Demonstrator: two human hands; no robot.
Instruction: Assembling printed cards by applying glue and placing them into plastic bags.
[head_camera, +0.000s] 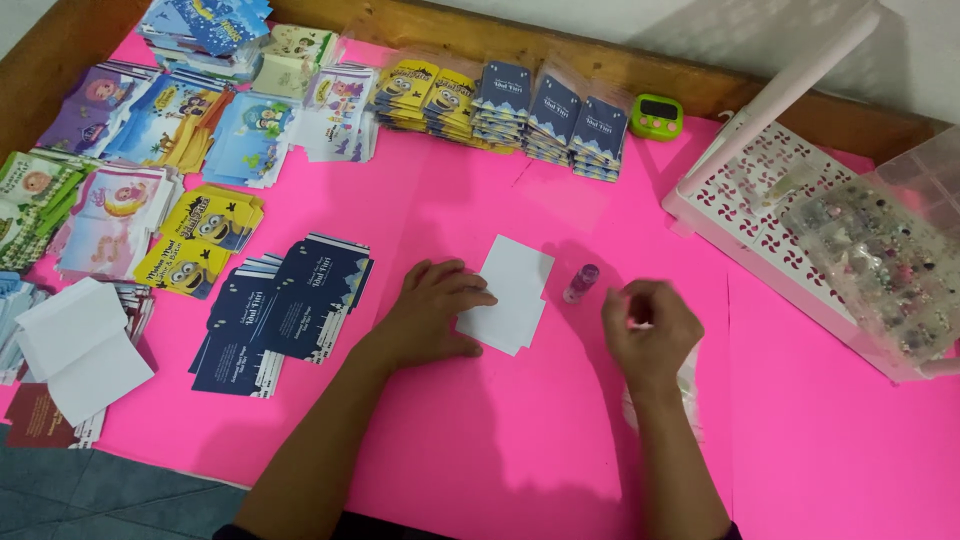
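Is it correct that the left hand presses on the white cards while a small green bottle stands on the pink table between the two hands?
Not quite. In the head view, the bottle is purple, not green. The rest holds: the left hand presses on the white cards, and the bottle stands on the pink table between it and the right hand.

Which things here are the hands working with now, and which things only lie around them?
In use:
- left hand pressing the white cards
- right hand closed on something small and white
- small purple bottle between the hands

Lying about:
- dark blue cards
- yellow cards
- green timer
- white basket
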